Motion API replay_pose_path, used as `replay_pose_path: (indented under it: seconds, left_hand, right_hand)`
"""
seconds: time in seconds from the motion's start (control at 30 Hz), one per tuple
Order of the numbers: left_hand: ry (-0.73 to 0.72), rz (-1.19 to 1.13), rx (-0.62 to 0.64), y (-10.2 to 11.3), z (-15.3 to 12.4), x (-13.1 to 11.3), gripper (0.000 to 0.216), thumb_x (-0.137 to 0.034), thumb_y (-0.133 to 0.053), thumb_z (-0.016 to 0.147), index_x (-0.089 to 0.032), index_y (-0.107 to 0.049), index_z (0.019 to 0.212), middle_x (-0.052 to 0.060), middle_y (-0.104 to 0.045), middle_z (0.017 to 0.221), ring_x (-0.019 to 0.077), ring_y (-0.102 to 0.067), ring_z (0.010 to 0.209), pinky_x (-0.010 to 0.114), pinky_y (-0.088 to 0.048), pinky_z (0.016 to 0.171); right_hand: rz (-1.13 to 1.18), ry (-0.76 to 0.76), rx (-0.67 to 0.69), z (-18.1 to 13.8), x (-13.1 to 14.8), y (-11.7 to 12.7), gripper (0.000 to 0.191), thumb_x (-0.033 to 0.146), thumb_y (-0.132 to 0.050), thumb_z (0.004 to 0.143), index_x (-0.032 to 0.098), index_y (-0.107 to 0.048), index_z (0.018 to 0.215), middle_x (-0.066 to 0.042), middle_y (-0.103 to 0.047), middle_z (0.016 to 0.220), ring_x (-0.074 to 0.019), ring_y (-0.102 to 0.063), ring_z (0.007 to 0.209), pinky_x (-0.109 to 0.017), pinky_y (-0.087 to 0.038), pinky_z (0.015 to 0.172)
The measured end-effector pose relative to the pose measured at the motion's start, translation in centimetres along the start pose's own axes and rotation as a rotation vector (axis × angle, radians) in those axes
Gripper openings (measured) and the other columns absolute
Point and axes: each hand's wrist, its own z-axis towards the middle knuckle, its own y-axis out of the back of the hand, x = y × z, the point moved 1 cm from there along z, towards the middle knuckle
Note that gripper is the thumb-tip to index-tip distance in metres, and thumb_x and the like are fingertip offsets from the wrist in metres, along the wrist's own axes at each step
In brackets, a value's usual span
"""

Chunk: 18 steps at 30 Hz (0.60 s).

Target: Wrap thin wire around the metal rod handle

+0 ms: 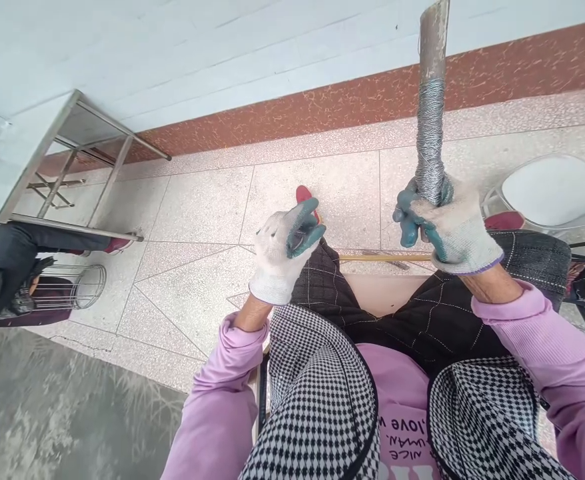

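Note:
My right hand point(452, 223), in a white glove with grey-green fingers, is closed round the lower end of a stick wound with silvery wire point(430, 133). The stick stands nearly upright, its bare brownish top above the winding. My left hand point(290, 247), gloved alike, is raised over my left knee. Its fingers are bent, and thumb and forefinger stand apart with nothing visible between them. No wire can be made out running between the hands. A thin yellowish strip point(382, 257) lies crosswise at my knees.
A metal-framed table point(67, 160) stands at the left, with another person's leg point(47, 240) and a wire basket point(85, 287) below it. A white stool point(555, 190) is at the right. Ahead, a wall with a red-brown band point(272, 110) meets the tiled floor point(197, 207).

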Motion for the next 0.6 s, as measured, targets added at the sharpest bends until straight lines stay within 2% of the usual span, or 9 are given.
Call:
replay_pose_path:
  seconds: [0.1, 0.37, 0.5, 0.6]
  left_hand:
    - [-0.124, 0.035, 0.012, 0.1, 0.4, -0.2, 0.027, -0.028, -0.076, 0.109, -0.022, -0.080, 0.135, 0.006, -0.084, 0.110, 0.0182, -0.079, 0.096, 0.032, -0.063, 0.092]
    - [-0.234, 0.141, 0.031, 0.5, 0.9, -0.1, 0.020, -0.021, -0.070, 0.113, -0.019, -0.079, 0.131, 0.008, -0.084, 0.110, 0.0194, -0.079, 0.095, 0.033, -0.061, 0.088]
    - [-0.357, 0.189, 0.054, 0.4, 1.0, 0.8, 0.019, -0.019, -0.069, 0.111, -0.019, -0.080, 0.126, 0.008, -0.083, 0.102, 0.0207, -0.077, 0.089, 0.033, -0.059, 0.081]
    - [-0.373, 0.211, 0.088, 0.2, 0.9, 1.5, 0.024, -0.021, -0.066, 0.112, -0.018, -0.081, 0.130, 0.008, -0.083, 0.098, 0.0211, -0.076, 0.084, 0.034, -0.057, 0.076]
  right_hand:
    - [-0.025, 0.003, 0.000, 0.0, 0.1, 0.0, 0.027, 0.018, -0.078, 0.069, 0.025, -0.057, 0.084, 0.004, -0.066, 0.064, -0.0123, -0.062, 0.047, -0.019, -0.033, 0.029]
    - [-0.060, 0.003, -0.008, 0.1, 0.2, 0.1, 0.023, 0.014, -0.074, 0.071, 0.024, -0.057, 0.083, 0.003, -0.066, 0.066, -0.0124, -0.063, 0.050, -0.019, -0.030, 0.031]
    - [-0.098, -0.022, 0.035, 0.2, -0.1, 0.5, 0.028, 0.027, -0.084, 0.077, 0.026, -0.057, 0.086, 0.002, -0.069, 0.068, -0.0123, -0.059, 0.046, -0.023, -0.037, 0.034]
    - [-0.100, -0.034, 0.055, 0.4, -0.6, 0.8, 0.034, 0.036, -0.090, 0.078, 0.028, -0.057, 0.085, 0.002, -0.069, 0.068, -0.0139, -0.057, 0.044, -0.027, -0.041, 0.034]
